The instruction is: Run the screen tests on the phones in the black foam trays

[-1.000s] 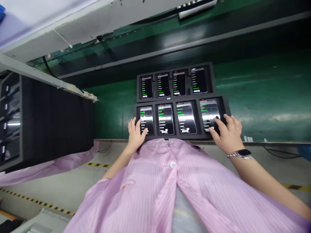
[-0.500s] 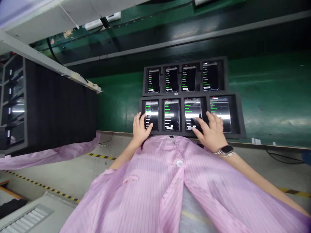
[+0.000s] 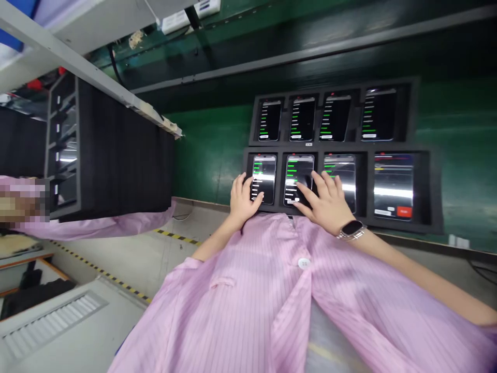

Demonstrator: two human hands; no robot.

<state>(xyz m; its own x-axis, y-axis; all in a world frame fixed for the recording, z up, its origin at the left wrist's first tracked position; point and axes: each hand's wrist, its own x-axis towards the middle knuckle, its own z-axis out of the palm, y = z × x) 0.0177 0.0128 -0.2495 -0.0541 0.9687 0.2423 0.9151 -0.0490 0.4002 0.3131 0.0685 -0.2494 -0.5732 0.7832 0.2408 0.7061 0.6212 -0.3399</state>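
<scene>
My left hand [image 3: 244,199] is over the first phone [image 3: 264,171] in the lower foam tray [image 3: 435,191], its fingers loosely spread and curled at the phone's lower edge. My right hand [image 3: 324,204] spans the second phone [image 3: 298,171] and third phone [image 3: 344,173], fingers apart, with the index finger [image 3: 305,196] across the second screen. Neither hand is clamped on anything, though I can't tell whether my fingertips are pressing the glass. To do this well, I'd use single, light fingertip touches and keep my palms high so they don't hide the green-lined lists or brush another screen. My hands and the glare across the glass are what block my view. The fourth phone [image 3: 393,186] sits uncovered at the right end of the tray, showing a different screen with a red button [image 3: 404,211]. Four more phones [image 3: 334,119] lie in the upper foam tray [image 3: 409,103]. My watch [image 3: 351,229] sits on my right wrist, and my pink striped coat [image 3: 248,295] hangs open below. To the left stands a black foam stack [image 3: 124,155], with pink cloth [image 3: 97,227] beside it and taped floor [image 3: 176,238] beyond.
</scene>
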